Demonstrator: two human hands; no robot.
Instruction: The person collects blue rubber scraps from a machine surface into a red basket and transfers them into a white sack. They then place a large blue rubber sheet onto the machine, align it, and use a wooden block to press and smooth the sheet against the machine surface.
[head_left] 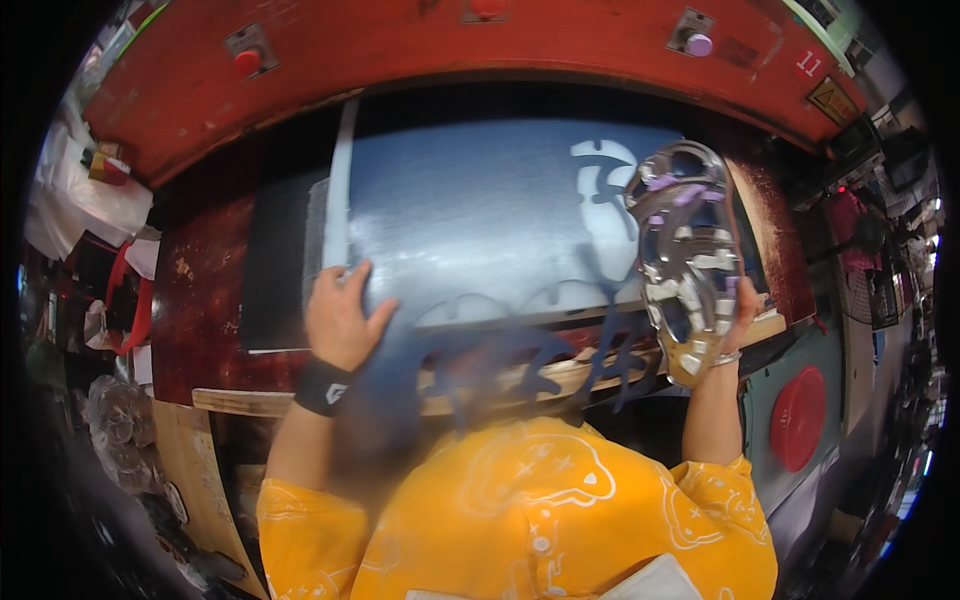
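Note:
My left hand [340,315] lies with fingers spread on the near left edge of a dark blue sheet [450,210]. A black band wraps that wrist. Shaped cut-outs run along the sheet's right side and near edge, and a pale surface shows through some of them. The sheet's near strip hangs over the table edge toward me, blurred. On the right, my right hand [742,310] grips a sole-shaped metal cutting die [688,255] by its right side. The die has white and purple pads inside its outline and covers part of my fingers.
A red machine beam [380,60] with push buttons spans the far side. Below it, a black board [290,230] lies on a worn dark red table [200,290]. A wooden strip [245,402] edges the near side. At right sits a round red plastic item [798,418].

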